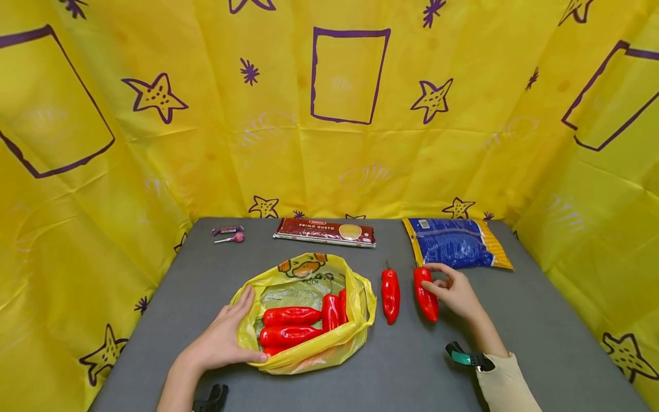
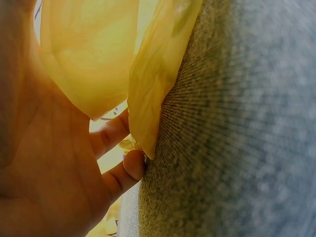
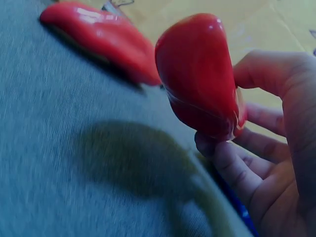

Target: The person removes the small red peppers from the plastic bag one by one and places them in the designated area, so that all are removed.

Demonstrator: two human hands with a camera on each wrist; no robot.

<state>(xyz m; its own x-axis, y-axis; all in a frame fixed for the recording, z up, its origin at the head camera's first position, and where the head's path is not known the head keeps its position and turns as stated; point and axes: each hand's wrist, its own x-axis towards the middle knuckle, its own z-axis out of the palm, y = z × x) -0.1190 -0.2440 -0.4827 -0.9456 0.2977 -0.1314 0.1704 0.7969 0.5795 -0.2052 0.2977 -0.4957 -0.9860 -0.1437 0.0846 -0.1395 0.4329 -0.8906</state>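
A yellow plastic bag [image 1: 329, 355] lies with its mouth spread, several red peppers [image 1: 292, 316] inside it. My left hand [image 1: 218, 335] holds the bag's left side, thumb along the front rim and fingers spread toward the back. In the left wrist view, fingertips reach round the yellow plastic [image 2: 148, 98] close to the table. My right hand [image 1: 455, 292] pinches a long red pepper [image 1: 426, 297] between thumb and fingers. The right wrist view shows this pepper [image 3: 197, 74] raised, its shadow on the table below. Another red pepper [image 1: 390, 294] lies between it and the bag.
A blue and yellow packet [image 1: 453, 243] lies just behind the right hand. At the back middle is a brown spaghetti packet [image 1: 326, 232]. A lollipop [image 1: 238, 237] and a purple wrapped sweet [image 1: 226, 230] sit back left on the grey table [image 1: 401, 372]. Yellow cloth [image 1: 350, 160] walls surround it.
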